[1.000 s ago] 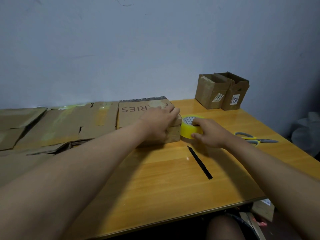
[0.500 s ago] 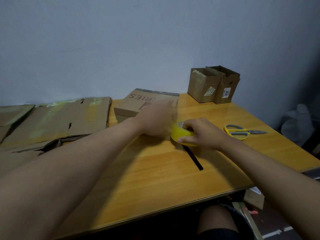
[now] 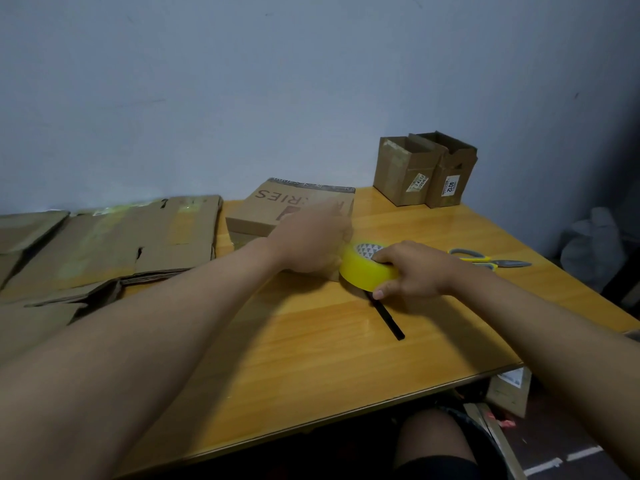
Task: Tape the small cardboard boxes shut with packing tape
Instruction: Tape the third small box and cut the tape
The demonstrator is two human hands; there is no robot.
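Wooden table [image 3: 311,341] against pale wall: flat cardboard box [image 3: 277,207], left hand [image 3: 311,242] on its near edge (grip blurred, cannot tell). Yellow tape roll [image 3: 363,268] beside it, gripped by right hand [image 3: 412,268]. Scissors [image 3: 485,258] further right.

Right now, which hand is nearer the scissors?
Right. The right hand grips the yellow tape roll just left of the scissors; the left hand is farther left, beyond the roll, at the flat cardboard box.
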